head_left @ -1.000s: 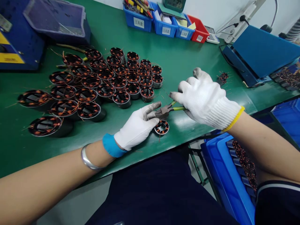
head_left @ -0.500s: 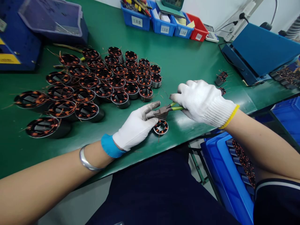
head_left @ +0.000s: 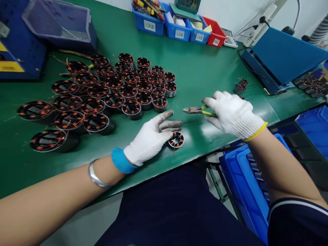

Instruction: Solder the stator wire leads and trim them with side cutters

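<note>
My right hand point(head_left: 229, 111), in a white knit glove with a yellow cuff edge, is closed around green-handled cutting pliers point(head_left: 196, 110). Their dark jaws point left, above the table and apart from any winding. My left hand point(head_left: 153, 136), gloved in white with greyed fingertips, rests with fingers stretched out beside a small wound stator point(head_left: 176, 139). Its thumb appears to touch the stator's left rim, while the other fingers lie behind it. The stator stands upright near the table's front edge, showing copper coils around its opening, with a wire end sticking out toward me.
Many wound stators point(head_left: 112, 82) stand grouped on the green table point(head_left: 205, 71) at left. Blue tool boxes point(head_left: 149, 25) and a red box point(head_left: 216, 32) line the back. A blue machine point(head_left: 287, 58) stands at right. Below the table edge is a blue crate point(head_left: 235, 174) holding stators.
My right hand has drawn the pliers back to the right and up, away from the stator. My left fingers are now straighter; the stator has stayed in place.
</note>
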Demonstrator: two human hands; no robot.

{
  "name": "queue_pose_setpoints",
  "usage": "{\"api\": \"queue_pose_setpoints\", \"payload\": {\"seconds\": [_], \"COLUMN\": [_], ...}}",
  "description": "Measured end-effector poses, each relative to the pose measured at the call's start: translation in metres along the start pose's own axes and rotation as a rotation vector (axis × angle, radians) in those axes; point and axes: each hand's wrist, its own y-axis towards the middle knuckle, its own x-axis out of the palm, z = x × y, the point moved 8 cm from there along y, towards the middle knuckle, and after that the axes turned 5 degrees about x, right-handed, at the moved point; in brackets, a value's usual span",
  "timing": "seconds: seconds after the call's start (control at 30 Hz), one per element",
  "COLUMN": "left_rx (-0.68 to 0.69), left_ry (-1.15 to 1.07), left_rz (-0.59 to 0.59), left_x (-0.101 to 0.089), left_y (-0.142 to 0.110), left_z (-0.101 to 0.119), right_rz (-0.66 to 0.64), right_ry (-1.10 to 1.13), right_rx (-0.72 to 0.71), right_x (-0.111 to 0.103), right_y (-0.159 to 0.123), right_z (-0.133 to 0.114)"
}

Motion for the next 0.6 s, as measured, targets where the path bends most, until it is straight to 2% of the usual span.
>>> {"api": "queue_pose_setpoints", "payload": {"seconds": [0.13, 0.2, 0.27, 0.37, 0.43, 0.5, 0.6], "left_rx": [0.047, 0.148, 0.312, 0.621, 0.785, 0.869, 0.826], "left_ry": [-0.041, 0.015, 0.105, 0.283, 0.477, 0.792, 1.32], "left_rz": [0.038, 0.1, 0.152, 0.227, 0.299, 0.367, 0.399], "left_x": [-0.006, -0.012, -0.017, -0.023, -0.025, -0.023, -0.015], "left_y": [0.0, 0.0, -0.002, -0.009, -0.015, -0.018, -0.015], "left_z": [0.001, 0.008, 0.021, 0.05, 0.071, 0.09, 0.104], "right_rz": [-0.132, -0.079, 0.119, 0.41, 0.465, 0.468, 0.46], "right_ry": [0.082, 0.162, 0.284, 0.47, 0.503, 0.492, 0.556], "right_rx": [0.031, 0.052, 0.028, -0.171, -0.336, -0.422, -0.436], "right_x": [0.056, 0.065, 0.051, 0.018, 0.006, 0.003, 0.004], "right_y": [-0.014, -0.021, -0.028, -0.043, -0.049, -0.048, -0.042], "right_z": [0.015, 0.017, 0.009, -0.028, -0.063, -0.092, -0.105]}}
